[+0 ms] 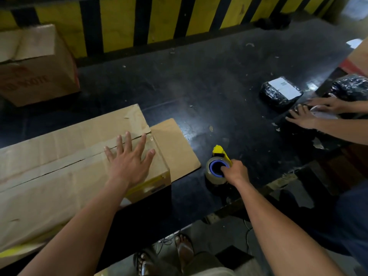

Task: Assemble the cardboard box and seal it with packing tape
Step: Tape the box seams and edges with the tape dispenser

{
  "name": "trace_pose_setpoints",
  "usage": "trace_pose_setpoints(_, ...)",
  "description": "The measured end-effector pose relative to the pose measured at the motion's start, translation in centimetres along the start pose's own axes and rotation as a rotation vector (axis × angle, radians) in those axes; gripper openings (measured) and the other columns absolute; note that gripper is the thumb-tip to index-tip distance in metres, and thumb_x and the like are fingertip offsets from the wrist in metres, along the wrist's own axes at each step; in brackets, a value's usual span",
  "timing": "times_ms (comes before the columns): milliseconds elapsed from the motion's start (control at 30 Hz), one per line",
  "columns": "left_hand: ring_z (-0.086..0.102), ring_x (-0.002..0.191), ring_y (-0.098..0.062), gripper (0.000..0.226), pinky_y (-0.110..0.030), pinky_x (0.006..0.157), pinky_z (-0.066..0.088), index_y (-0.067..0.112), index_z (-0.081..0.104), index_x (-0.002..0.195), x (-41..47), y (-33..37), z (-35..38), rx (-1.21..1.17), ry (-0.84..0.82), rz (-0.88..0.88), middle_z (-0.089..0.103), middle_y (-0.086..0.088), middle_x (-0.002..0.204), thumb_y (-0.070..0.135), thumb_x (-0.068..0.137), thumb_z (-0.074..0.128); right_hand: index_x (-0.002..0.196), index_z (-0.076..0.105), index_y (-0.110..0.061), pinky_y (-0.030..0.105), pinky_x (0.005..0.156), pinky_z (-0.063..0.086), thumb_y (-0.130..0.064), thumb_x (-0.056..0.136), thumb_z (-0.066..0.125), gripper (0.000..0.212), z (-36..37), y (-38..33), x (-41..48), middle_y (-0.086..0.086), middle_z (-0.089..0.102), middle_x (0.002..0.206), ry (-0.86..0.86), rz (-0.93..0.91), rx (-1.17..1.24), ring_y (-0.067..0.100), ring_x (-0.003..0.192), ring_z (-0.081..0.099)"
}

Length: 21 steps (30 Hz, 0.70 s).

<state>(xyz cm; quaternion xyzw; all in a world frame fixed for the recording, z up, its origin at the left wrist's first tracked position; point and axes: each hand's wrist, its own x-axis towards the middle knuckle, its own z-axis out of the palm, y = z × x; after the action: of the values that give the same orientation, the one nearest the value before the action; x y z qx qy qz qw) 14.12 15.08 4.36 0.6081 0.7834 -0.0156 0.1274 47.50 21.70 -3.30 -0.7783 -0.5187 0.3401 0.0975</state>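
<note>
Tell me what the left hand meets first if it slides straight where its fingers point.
Probably the far flap of the cardboard box that the left hand presses; beyond it, black table looks free.

The cardboard box [59,186] under my left hand [129,164] is plain brown. The plastic tape dispenser [219,150] in my right hand [237,172] is yellow, its round core [212,170] blue.

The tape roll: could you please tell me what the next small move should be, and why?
Probably lift the tape dispenser over to the box. The right hand grips it on the table, the left hand presses the flaps flat, and the seam between them shows a dark gap.
</note>
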Motion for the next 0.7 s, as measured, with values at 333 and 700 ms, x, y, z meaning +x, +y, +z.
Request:
trace_pose_setpoints(333, -0.016, 0.156, -0.030, 0.073, -0.057, 0.125, -0.005, 0.029, -0.002, 0.164, -1.2, -2.1, -1.2, -0.138, 0.034, 0.000, -0.011, -0.008, 0.171, 0.066, 0.101, 0.004, 0.126, 0.065, -0.014, 0.035, 0.090, 0.051, -0.017, 0.088, 0.061, 0.038, -4.3, -6.7, -1.9, 0.005, 0.069, 0.114, -0.084, -0.295, 0.214, 0.020, 0.102, 0.065)
trace_pose_setpoints(700, -0.003, 0.157, -0.036, 0.065, -0.067, 0.120, 0.000, 0.038, 0.013, 0.162, -5.9, -15.1, -3.1, -0.119, 0.055, -0.205, 0.002, -0.008, 0.172, 0.063, 0.103, 0.012, 0.143, 0.048, -0.035, 0.020, 0.072, 0.039, -0.014, 0.088, 0.060, 0.060, -0.5, -25.0, -11.5, 0.000, 0.053, 0.106, -0.204, -0.848, -0.006, 0.012, 0.086, 0.057)
